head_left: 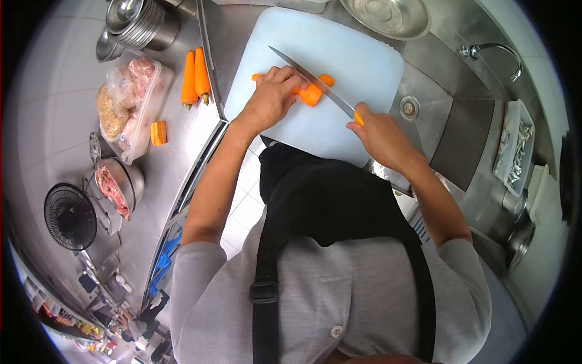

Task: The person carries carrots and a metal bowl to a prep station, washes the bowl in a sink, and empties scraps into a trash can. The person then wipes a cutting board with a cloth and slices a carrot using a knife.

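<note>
On the white cutting board (339,48) lies a peeled orange carrot (310,94), with my left hand (276,96) closed over it and its fingers bent on top. My right hand (385,136) grips the yellow handle of a long knife (321,85). The blade slants from the handle up to the left and crosses the carrot just right of my left fingers. A carrot piece (327,80) shows on the far side of the blade. Another orange end sticks out left of my left hand.
Two whole carrots (195,76) and a carrot chunk (158,133) lie on the left steel counter. Beside them stand a plastic tub (159,97) of bagged meat, a pot (132,182) with meat and stacked metal bowls (136,27). A sink and faucet (494,48) are at the right.
</note>
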`<state>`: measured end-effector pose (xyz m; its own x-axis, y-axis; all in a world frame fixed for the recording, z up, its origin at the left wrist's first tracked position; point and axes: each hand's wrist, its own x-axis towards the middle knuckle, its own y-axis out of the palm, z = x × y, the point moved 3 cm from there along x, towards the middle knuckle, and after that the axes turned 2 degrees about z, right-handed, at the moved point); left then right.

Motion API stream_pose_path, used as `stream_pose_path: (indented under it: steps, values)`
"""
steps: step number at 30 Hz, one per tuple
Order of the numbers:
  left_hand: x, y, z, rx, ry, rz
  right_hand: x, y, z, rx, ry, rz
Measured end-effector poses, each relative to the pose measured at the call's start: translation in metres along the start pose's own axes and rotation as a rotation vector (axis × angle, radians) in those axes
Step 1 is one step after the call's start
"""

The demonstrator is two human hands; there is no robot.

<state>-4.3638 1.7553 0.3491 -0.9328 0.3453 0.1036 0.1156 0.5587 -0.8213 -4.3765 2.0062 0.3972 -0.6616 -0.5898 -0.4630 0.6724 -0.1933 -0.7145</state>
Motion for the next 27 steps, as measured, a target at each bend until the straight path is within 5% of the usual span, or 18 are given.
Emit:
stream_pose_path:
  steps: [10, 21, 27]
  values:
    - [0.002, -0.001, -0.001, 0.017, -0.023, 0.005, 0.041, 0.051, -0.018, -0.008, -0.013, -0.019]
    - [-0.002, 0.003, 0.003, -0.026, -0.004, -0.017, -0.005, -0.002, 0.011, -0.029, 0.042, 0.040]
    - [-0.003, 0.002, 0.003, -0.024, -0.002, -0.019, 0.049, 0.048, -0.012, -0.026, -0.022, -0.026]
